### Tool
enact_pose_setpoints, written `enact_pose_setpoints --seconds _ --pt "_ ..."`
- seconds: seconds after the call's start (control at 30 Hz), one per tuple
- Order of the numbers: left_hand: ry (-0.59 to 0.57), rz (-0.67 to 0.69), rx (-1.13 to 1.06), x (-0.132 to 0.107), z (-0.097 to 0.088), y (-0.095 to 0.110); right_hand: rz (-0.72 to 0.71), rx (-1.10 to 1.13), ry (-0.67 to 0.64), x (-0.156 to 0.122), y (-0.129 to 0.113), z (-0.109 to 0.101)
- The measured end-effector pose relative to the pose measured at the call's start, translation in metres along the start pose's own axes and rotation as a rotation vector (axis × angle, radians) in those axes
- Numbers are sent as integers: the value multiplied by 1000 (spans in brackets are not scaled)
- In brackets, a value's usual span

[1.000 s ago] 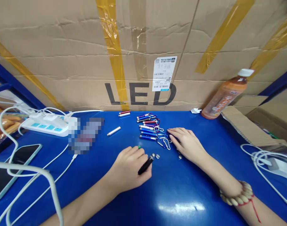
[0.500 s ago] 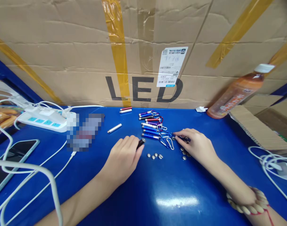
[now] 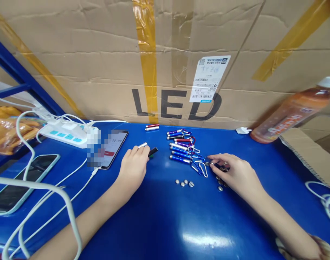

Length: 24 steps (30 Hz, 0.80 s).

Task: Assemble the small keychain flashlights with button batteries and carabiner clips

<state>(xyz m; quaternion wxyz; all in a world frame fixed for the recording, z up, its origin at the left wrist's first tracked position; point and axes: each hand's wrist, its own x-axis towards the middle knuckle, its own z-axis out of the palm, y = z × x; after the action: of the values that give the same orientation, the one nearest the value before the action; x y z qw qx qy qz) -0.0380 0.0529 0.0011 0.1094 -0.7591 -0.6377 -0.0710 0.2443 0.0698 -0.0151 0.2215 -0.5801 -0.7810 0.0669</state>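
My left hand is closed around a short black flashlight tube, whose end sticks out past the fingers. A bit of green shows beneath it. Just behind those fingers lies a silver tube, partly hidden. At the pile of small round silver button cells, my right hand pinches one button cell between thumb and index finger; its other fingers hide part of the pile. Several loose button cells lie between the hands. Beyond them is a row of mini flashlights with carabiner clips, in blue, red, silver and black.
A red and a silver tube lie by the large cardboard box. At left are phones, a power strip and looping white cables. A drink bottle leans at right, near a white plug.
My left hand has moved left with the black tube, toward the silver tube. My right hand stays at the button cells. The whole view has shifted, with the bottle now farther right.
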Motion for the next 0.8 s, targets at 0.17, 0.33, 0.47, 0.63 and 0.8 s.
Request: enact_pose_setpoints --seconds 0.17,0.33,0.47,0.63,0.8 --pt "11 -72 -129 1 -1 2 -12 -59 -4 -1 4 2" --pt "-98 54 -637 -17 -12 29 -102 50 101 -2 -4 -1" --pt "-156 242 -685 -30 -14 46 -99 385 183 -10 -36 -6" --pt "-201 363 -668 -34 -11 51 -180 656 138 -22 -68 -5" --pt "-153 401 -604 -35 -8 51 -267 733 66 -26 -67 -3"
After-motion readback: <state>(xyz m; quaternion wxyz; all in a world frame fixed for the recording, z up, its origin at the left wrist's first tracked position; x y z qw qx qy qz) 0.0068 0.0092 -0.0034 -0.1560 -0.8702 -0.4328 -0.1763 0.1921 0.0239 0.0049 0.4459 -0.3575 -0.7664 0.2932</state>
